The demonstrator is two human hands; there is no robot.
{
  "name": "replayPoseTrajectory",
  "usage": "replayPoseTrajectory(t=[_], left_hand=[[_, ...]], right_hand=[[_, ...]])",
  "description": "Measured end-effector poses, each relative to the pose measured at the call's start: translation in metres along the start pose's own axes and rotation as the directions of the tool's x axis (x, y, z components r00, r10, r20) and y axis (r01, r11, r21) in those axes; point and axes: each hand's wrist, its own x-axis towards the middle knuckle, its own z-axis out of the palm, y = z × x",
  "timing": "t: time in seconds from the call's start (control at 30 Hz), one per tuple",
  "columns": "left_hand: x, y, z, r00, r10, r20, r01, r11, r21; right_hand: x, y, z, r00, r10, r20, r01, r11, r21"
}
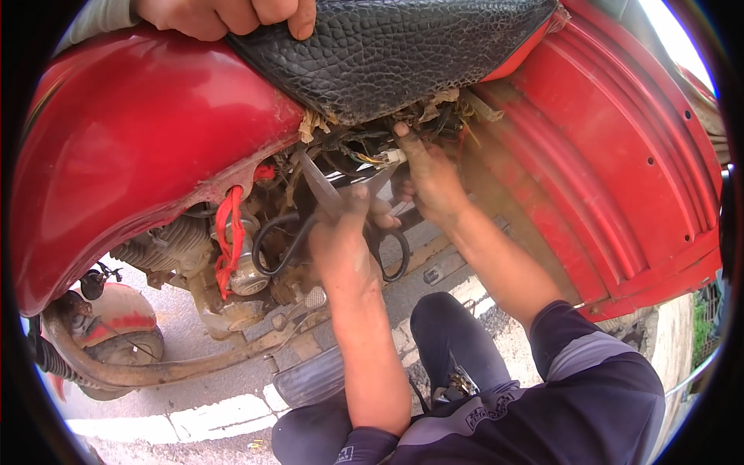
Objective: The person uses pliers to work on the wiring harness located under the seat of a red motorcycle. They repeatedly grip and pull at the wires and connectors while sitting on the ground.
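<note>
My left hand (pixel 345 244) grips a pair of scissors (pixel 318 184) with black loop handles; the blades stand apart and point up toward the wiring below the seat. My right hand (pixel 435 177) has its thumb raised against the dark wires (pixel 364 143) under the seat edge, its fingers curled and partly hidden. Beside that hand is a white plug connector (pixel 394 157) with thin coloured wires. Above both hands lies the black textured seat (pixel 403 54), worn along its lower edge.
Another person's hand (pixel 232 14) rests at the seat's front by the red fuel tank (pixel 155 116). A red cloth strip (pixel 228 240) hangs near the engine (pixel 174 244). Right of me stands a ribbed red metal panel (pixel 612 170). The frame rail (pixel 194 373) and a footboard (pixel 310 378) lie below.
</note>
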Motion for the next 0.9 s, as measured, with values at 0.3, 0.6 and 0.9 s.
replayPoseTrajectory(t=[0.3,0.6,0.9], left_hand=[[-0.007,-0.030,-0.002,0.720,0.639,0.270,-0.646,0.475,0.598],[-0.016,-0.020,0.016,0.969,0.208,-0.136,-0.183,0.967,0.176],[-0.008,-0.024,0.001,0.612,0.697,0.375,-0.718,0.290,0.633]], right_hand=[[0.004,0.001,0.001,0.997,-0.043,-0.060,0.036,0.993,-0.115],[0.002,-0.001,0.001,0.999,-0.030,-0.044,0.025,0.994,-0.109],[0.000,-0.004,0.001,0.999,-0.033,-0.035,0.030,0.994,-0.101]])
